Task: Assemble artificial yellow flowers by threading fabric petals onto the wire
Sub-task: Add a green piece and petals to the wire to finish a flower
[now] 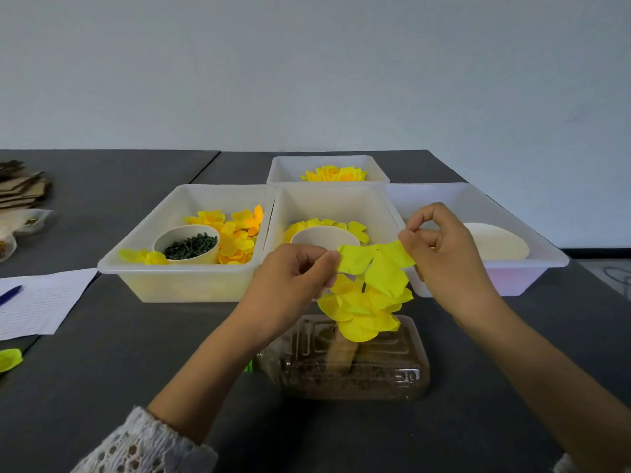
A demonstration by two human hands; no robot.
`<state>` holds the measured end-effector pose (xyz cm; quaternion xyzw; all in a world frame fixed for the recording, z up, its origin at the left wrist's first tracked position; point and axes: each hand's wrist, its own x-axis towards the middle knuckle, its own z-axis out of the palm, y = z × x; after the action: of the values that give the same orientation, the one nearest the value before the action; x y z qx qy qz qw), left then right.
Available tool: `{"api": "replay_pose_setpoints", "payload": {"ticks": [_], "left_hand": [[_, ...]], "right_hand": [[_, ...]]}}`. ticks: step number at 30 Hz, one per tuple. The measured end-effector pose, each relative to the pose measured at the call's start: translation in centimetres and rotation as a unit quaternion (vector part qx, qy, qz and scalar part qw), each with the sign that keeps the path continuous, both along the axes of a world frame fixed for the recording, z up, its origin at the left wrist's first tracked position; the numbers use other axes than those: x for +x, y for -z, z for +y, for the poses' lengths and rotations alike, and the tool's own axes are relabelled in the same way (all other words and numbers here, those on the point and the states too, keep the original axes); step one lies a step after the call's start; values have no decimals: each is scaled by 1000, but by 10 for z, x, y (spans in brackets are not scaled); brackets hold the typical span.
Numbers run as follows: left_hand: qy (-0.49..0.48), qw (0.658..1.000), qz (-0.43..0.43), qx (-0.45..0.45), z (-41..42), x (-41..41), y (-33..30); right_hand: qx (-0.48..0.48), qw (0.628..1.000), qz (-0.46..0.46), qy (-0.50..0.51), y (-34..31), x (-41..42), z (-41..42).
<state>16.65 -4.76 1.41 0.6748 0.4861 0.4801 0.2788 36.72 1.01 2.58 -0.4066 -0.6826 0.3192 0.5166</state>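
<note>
Petals sat sorted in white bins (pixel 184 268) across the dark counter (pixel 136 353), within easy reach of both hands. A clear bottle (pixel 355 367) lay on its side just in front, seemingly weighted as a stand for the half-built flower (pixel 362 312) on its wire (pixel 364 287). Above it, the left hand (pixel 293 278) and right hand (pixel 444 254) each pinched an edge of one yellow petal piece (pixel 375 264), fingers (pixel 333 257) curled, stretching it flat, probably to line its centre up with the wire tip.
</note>
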Motion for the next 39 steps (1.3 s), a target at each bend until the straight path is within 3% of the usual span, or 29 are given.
{"api": "replay_pose_setpoints", "payload": {"ticks": [13,18,23,33,39], "left_hand": [[-8,999,-23,-32,6,-4,2],[-19,999,-33,-36,5,5,-3],[-51,997,10,-52,0,-1,-1],[-85,974,186,-99,-18,-8,18],[-79,972,192,-108,-23,-4,27]], "right_hand": [[-29,999,-20,2,5,-5,11],[-85,996,-31,-12,15,-3,16],[-75,996,-53,-14,20,-2,12],[-69,991,-114,-22,50,-3,-7],[-11,990,-137,8,55,-7,-15]]}}
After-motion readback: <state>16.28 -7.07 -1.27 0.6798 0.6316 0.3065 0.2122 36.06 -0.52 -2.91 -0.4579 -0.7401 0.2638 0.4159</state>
